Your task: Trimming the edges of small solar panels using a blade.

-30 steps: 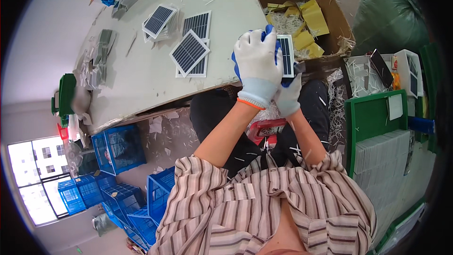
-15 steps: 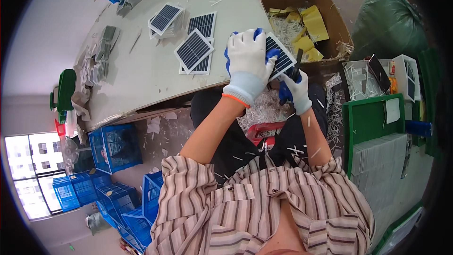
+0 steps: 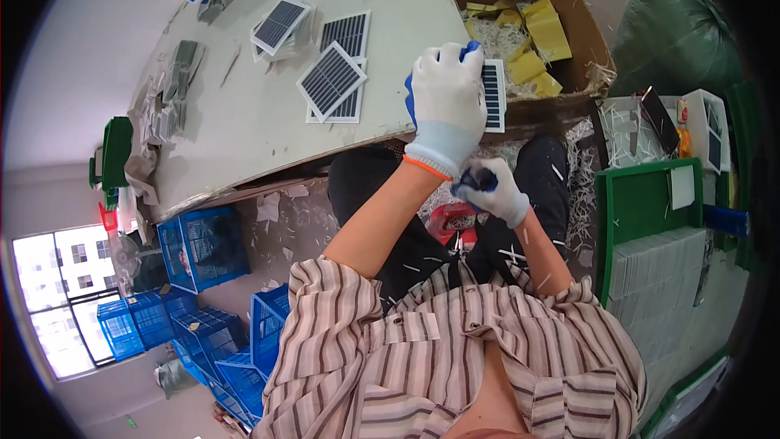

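Observation:
My left hand [image 3: 445, 93], in a white glove with blue palm, presses a small solar panel [image 3: 494, 97] at the right edge of the work table. The panel has dark cells and a white border; its left part is hidden under my fingers. Lower down, over my lap, my gloved right hand [image 3: 502, 193] is closed on a dark, blurred tool [image 3: 485, 180] that looks like a cutter knife. Left of my left hand, a tilted solar panel [image 3: 332, 81] lies across other panels, and another panel [image 3: 281, 26] tops a small stack behind.
The table [image 3: 244, 126] carries thin white strips and grey stacked pieces [image 3: 183, 65]. A cardboard box [image 3: 581, 32] with shreds and yellow pieces stands right. Beyond are a green bag [image 3: 670, 32] and a green crate [image 3: 650, 195]. Blue crates [image 3: 203, 248] sit lower left; a red object [image 3: 449, 219] lies between my legs.
The panel under my left hand has turned from slanted to nearly upright in view. My right hand has drawn away from the panel, down and left toward my lap, with the dark tool.

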